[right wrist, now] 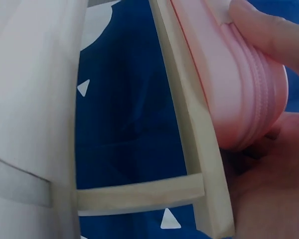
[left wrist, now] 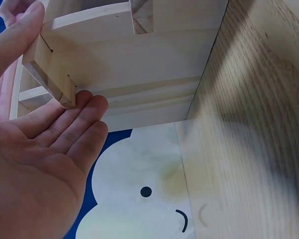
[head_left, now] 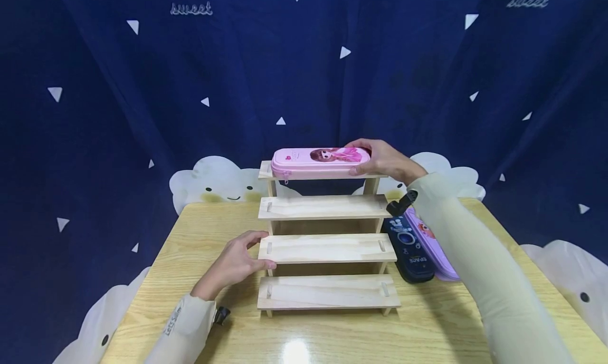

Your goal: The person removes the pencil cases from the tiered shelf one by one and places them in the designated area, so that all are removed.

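Note:
A pale wooden stepped rack with several shelves stands on the table. On its top shelf lies a pink pencil case with a doll picture and a zip. My right hand grips the case's right end, thumb in front and fingers behind; the right wrist view shows the case's rounded end against the shelf edge. My left hand holds the left end of a middle shelf between thumb and fingers. In the left wrist view the thumb and fingers lie on either side of that shelf end.
Right of the rack, a dark space-themed pencil case and a purple pencil case lie side by side on the wooden table, partly under my right forearm. A dark blue curtain with clouds hangs behind.

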